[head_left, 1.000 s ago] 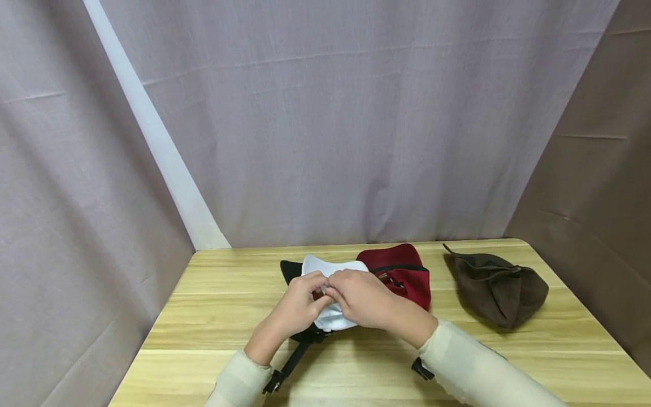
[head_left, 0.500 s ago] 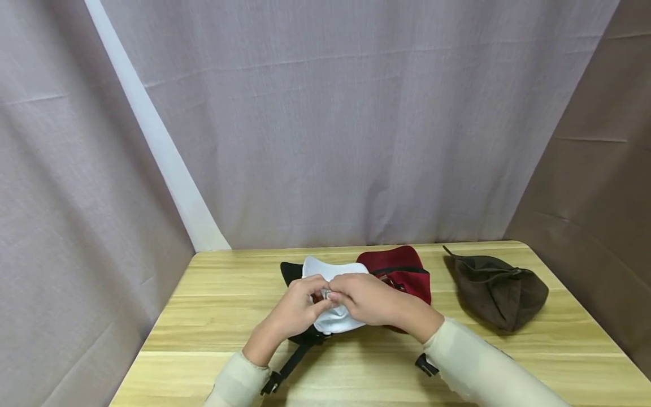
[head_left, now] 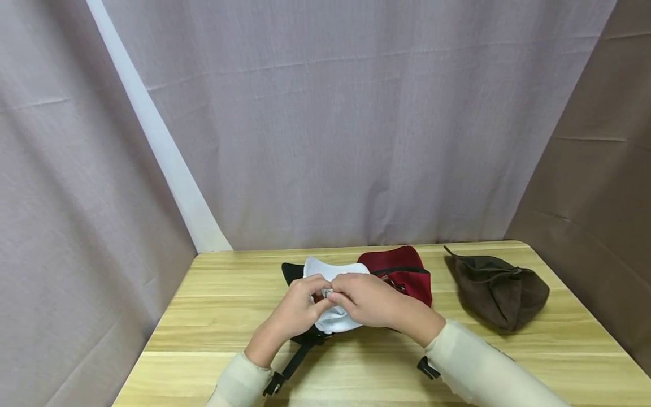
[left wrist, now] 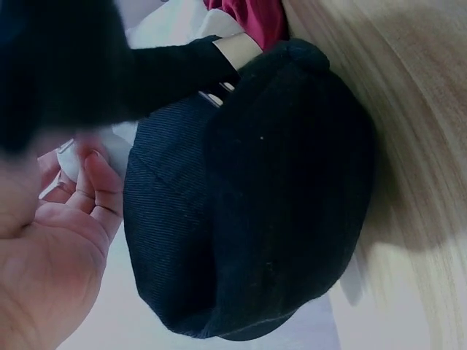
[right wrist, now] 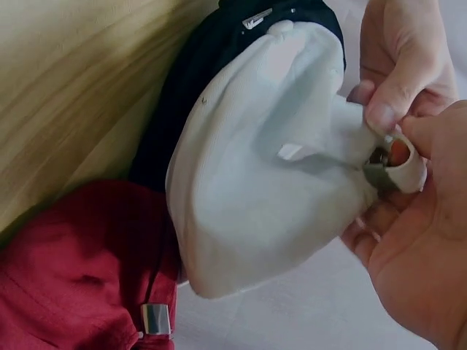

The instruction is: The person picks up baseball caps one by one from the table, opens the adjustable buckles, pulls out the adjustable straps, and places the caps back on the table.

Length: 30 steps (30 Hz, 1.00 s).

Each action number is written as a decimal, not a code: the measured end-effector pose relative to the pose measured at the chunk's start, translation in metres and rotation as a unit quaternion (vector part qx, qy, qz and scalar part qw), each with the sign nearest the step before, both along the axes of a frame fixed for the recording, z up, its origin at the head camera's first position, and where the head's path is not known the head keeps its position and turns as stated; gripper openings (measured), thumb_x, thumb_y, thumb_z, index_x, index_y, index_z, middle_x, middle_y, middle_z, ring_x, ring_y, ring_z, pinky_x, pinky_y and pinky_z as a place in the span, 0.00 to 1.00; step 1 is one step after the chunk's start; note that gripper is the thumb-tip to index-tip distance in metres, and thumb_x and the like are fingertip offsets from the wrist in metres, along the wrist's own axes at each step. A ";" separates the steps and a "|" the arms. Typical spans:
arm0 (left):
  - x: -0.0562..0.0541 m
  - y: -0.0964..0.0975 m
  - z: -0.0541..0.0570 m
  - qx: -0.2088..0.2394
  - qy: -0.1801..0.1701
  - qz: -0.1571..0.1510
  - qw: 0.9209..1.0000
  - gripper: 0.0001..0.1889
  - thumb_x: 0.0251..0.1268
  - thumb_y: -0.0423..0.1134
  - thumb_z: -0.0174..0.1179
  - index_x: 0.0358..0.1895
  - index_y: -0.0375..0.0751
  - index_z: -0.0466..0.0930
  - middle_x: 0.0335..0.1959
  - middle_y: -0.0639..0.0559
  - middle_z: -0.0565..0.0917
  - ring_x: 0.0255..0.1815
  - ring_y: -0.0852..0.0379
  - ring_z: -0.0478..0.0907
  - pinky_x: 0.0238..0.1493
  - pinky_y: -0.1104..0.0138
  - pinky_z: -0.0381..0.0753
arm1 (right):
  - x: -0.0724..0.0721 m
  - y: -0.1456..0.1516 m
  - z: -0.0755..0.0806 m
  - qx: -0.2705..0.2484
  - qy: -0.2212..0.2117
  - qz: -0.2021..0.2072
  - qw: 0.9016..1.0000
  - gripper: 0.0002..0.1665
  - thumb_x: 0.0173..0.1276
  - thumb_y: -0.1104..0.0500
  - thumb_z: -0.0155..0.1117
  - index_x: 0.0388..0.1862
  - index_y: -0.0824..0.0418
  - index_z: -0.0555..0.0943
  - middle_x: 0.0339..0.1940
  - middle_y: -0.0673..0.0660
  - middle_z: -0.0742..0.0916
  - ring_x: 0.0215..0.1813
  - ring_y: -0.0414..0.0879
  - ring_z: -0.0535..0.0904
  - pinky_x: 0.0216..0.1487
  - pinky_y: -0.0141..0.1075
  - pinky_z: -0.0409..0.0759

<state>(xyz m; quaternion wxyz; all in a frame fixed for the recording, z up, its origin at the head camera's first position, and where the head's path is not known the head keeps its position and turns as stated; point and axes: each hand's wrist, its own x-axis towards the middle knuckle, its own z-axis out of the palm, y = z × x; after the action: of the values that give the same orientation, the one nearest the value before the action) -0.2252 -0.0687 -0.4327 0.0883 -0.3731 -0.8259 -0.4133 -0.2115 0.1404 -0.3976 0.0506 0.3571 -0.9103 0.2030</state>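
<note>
A white baseball cap (head_left: 338,321) lies with its brim away from me, between my two hands. In the right wrist view its back strap (right wrist: 407,177) curls into a loop beside a metal buckle (right wrist: 377,175). My left hand (head_left: 296,306) pinches the strap between thumb and fingers. My right hand (head_left: 367,298) grips the strap's other side, fingertips close to the left ones. A black cap (left wrist: 255,211) lies under the white cap's left side, below my left wrist. To the right, partly behind my right hand, is a red cap (head_left: 391,261) with a metal strap buckle (right wrist: 155,319).
A dark brown cap (head_left: 503,294) lies apart on the right side of the wooden table (head_left: 203,316). Grey curtains (head_left: 325,124) rise behind the table and along the left. Black wrist straps (head_left: 292,364) hang below my forearms.
My right hand has shifted slightly right, its thumb now lying across the strap. The left hand keeps its pinch almost unmoved. The caps stay in place.
</note>
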 end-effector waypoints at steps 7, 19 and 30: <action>0.001 0.003 0.000 -0.008 0.007 0.018 1.000 0.03 0.69 0.29 0.69 0.39 0.40 0.90 0.31 0.52 0.86 0.30 0.70 0.73 0.32 0.75 0.78 | 0.004 -0.010 0.000 0.022 0.047 -0.041 0.998 0.23 0.82 0.47 0.61 0.23 0.49 0.73 0.22 0.42 0.75 0.27 0.35 0.67 0.28 0.29 0.66; 0.001 0.004 0.001 -0.002 0.017 0.026 1.000 0.04 0.66 0.28 0.70 0.36 0.40 0.87 0.29 0.52 0.83 0.30 0.70 0.71 0.31 0.75 0.76 | 0.005 -0.021 -0.009 0.028 0.165 -0.063 0.984 0.16 0.78 0.55 0.66 0.26 0.54 0.79 0.23 0.46 0.80 0.28 0.40 0.74 0.32 0.34 0.74; -0.001 0.000 0.000 0.007 0.006 0.003 1.000 0.04 0.67 0.32 0.72 0.34 0.43 0.86 0.29 0.52 0.84 0.28 0.73 0.72 0.30 0.75 0.78 | 0.003 -0.016 -0.004 0.003 0.116 -0.018 0.993 0.19 0.81 0.57 0.62 0.25 0.53 0.75 0.22 0.44 0.76 0.28 0.37 0.70 0.35 0.30 0.71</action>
<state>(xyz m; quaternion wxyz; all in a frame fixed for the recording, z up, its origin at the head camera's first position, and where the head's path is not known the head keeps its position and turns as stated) -0.2264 -0.0687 -0.4331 0.0969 -0.3720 -0.8239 -0.4165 -0.2087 0.1246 -0.4020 0.1583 0.3621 -0.9051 0.1567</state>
